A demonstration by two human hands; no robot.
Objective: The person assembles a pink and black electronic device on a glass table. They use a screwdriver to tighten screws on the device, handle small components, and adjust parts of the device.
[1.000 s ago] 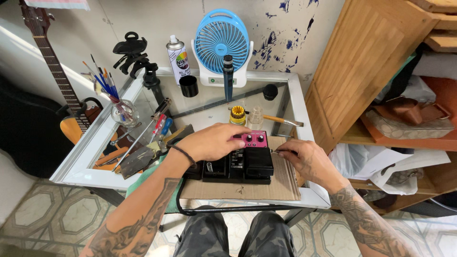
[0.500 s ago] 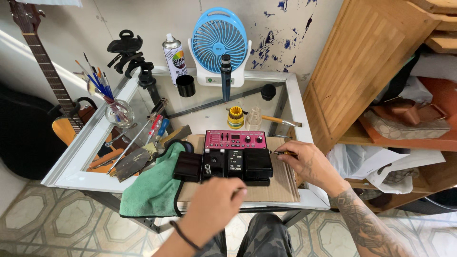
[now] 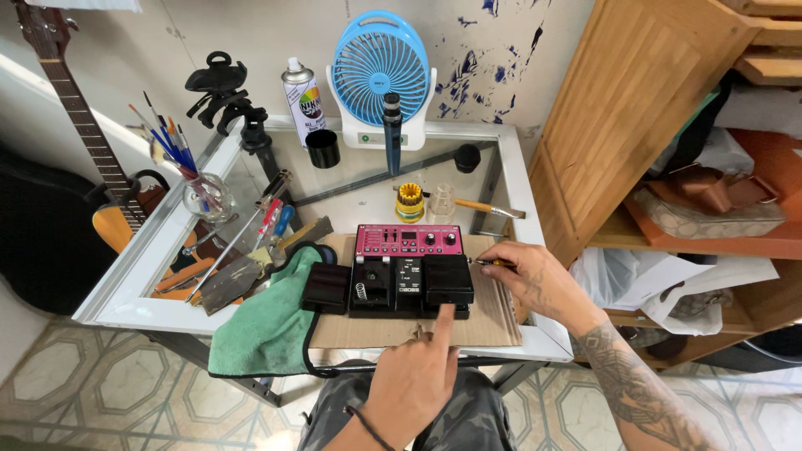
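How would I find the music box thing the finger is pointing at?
Look at the glass table with the white frame, then the brown cardboard sheet near its front edge. On it sits the pedal box, black with a pink knob strip along the back, touched by the left hand.

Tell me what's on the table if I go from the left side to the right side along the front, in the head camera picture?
Green cloth → small black cover piece → black and pink pedal unit → left hand pointing a finger at its front edge → right hand pinching a thin tool at its right side.
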